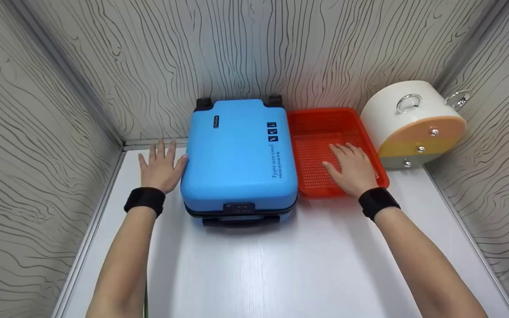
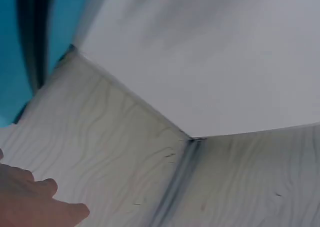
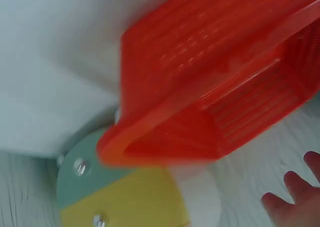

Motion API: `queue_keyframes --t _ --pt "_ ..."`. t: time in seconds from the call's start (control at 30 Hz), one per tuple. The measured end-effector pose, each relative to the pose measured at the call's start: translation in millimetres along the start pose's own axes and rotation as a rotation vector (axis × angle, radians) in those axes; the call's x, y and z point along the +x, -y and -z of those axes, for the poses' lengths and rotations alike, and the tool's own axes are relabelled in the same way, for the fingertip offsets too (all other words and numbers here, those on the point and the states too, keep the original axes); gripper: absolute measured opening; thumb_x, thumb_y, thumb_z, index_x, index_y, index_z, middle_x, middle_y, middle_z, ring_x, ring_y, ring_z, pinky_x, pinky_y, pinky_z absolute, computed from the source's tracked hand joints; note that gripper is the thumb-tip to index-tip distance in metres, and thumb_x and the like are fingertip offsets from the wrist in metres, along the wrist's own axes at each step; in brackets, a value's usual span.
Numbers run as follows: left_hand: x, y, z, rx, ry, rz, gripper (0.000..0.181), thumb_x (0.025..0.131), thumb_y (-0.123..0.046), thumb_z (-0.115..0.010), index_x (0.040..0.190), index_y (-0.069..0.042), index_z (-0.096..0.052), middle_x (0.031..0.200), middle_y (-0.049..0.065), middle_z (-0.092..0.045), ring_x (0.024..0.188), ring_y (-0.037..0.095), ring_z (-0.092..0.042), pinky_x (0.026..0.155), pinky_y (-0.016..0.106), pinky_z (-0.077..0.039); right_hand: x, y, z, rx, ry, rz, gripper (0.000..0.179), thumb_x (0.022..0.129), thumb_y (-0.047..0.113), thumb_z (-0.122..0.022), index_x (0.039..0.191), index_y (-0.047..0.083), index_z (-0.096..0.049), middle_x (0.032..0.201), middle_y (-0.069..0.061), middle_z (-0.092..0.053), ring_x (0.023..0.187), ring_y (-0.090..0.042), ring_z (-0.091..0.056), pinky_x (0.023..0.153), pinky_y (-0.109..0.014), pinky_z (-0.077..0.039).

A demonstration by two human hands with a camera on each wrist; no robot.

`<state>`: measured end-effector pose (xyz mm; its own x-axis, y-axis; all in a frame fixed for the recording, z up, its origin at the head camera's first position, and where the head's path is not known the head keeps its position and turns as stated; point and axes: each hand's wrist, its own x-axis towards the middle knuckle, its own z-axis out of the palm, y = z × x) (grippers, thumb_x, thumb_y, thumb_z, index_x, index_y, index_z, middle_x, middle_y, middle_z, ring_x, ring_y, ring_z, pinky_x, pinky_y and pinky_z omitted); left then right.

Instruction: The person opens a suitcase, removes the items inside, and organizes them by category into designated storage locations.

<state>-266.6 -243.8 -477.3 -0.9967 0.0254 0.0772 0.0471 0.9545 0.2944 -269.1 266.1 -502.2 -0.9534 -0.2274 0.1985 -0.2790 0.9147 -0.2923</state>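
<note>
A light blue suitcase lies flat on the white table, its black wheels at the back wall and its black handle and lock in front. My left hand spreads its fingers at the suitcase's left side, the thumb close to the shell; whether they touch I cannot tell. In the left wrist view, the fingers show at the lower left, holding nothing. To the right of the suitcase stands a red plastic basket with perforated sides. Above it my right hand reaches with loose, extended fingers and holds nothing.
A white drum-shaped case with an orange, yellow and green front, silver knobs and ring handles sits in the back right corner beside the basket. Wood-grain panels enclose the table at the back and both sides.
</note>
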Motion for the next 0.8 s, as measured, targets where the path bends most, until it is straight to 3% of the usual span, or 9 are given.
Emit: queue_keyframes --t 0.1,0.2,0.3,0.4,0.47,0.57,0.7,0.8 --pt "-3.7 -32.0 6.3 -0.020 -0.055 -0.103 0.076 0.107 -0.059 -0.031 0.165 -0.012 -0.016 0.169 0.021 -0.007 0.155 0.040 0.000 0.119 0.064 0.005 -20.1 20 -4 0.164 -0.069 0.010 0.040 0.104 0.030 -0.060 0.135 0.006 -0.066 0.132 -0.016 -0.066 0.126 -0.037 -0.055 0.107 -0.057 -0.042" --pt "-16.3 -70.6 6.2 0.014 -0.068 -0.243 0.080 0.105 -0.062 -0.035 0.165 -0.014 -0.014 0.170 0.017 -0.007 0.156 0.037 -0.001 0.121 0.060 0.005 -49.2 44 -19 0.335 -0.036 -0.026 0.027 0.103 0.022 -0.062 0.122 0.007 -0.075 0.116 -0.009 -0.073 0.105 -0.028 -0.066 0.089 -0.050 -0.054" --pt "-31.7 -106.4 -2.6 0.070 -0.032 -0.374 0.090 0.100 -0.071 -0.039 0.165 -0.014 -0.014 0.170 0.014 -0.010 0.156 0.034 -0.004 0.122 0.056 0.002 -72.3 62 -44 0.462 0.070 -0.100 0.029 0.103 0.018 -0.060 0.125 0.005 -0.073 0.119 -0.011 -0.073 0.096 -0.025 -0.067 0.082 -0.046 -0.055" --pt "-41.8 -131.9 -18.1 0.106 0.016 -0.469 0.103 0.092 -0.078 -0.046 0.165 -0.012 -0.016 0.170 0.012 -0.013 0.156 0.032 -0.008 0.124 0.053 -0.002 -81.3 73 -74 0.577 0.136 -0.189 0.037 0.104 0.014 -0.055 0.136 -0.002 -0.063 0.133 -0.019 -0.065 0.107 -0.030 -0.066 0.090 -0.048 -0.054" --pt "-44.8 -142.2 -28.5 0.129 0.038 -0.495 0.109 0.088 -0.081 -0.052 0.165 -0.011 -0.017 0.170 0.011 -0.014 0.156 0.030 -0.008 0.124 0.051 -0.004 -80.9 78 -91 0.682 0.144 -0.253 0.043 0.105 0.012 -0.052 0.144 -0.006 -0.054 0.140 -0.024 -0.058 0.117 -0.034 -0.063 0.097 -0.048 -0.052" --pt "-46.6 -148.6 -40.7 0.181 0.046 -0.498 0.113 0.085 -0.080 -0.058 0.165 -0.011 -0.018 0.170 0.011 -0.015 0.156 0.028 -0.009 0.124 0.049 -0.007 -75.7 83 -110 0.885 0.118 -0.372 0.047 0.105 0.009 -0.050 0.148 -0.010 -0.045 0.144 -0.030 -0.052 0.120 -0.039 -0.060 0.097 -0.047 -0.053" --pt "-47.0 -149.5 -47.9 0.221 0.030 -0.495 0.108 0.088 -0.076 -0.059 0.164 -0.011 -0.019 0.169 0.012 -0.017 0.156 0.028 -0.012 0.124 0.048 -0.010 -65.9 88 -123 1.073 0.005 -0.499 0.043 0.106 0.008 -0.049 0.144 -0.012 -0.048 0.140 -0.031 -0.054 0.116 -0.037 -0.061 0.093 -0.041 -0.055" --pt "-47.3 -149.2 -49.3 0.215 0.020 -0.511 0.104 0.091 -0.074 -0.057 0.164 -0.009 -0.021 0.168 0.012 -0.020 0.155 0.028 -0.015 0.124 0.047 -0.011 -60.3 92 -128 1.158 -0.096 -0.549 0.038 0.106 0.006 -0.049 0.137 -0.014 -0.053 0.136 -0.030 -0.057 0.112 -0.033 -0.063 0.093 -0.040 -0.055"
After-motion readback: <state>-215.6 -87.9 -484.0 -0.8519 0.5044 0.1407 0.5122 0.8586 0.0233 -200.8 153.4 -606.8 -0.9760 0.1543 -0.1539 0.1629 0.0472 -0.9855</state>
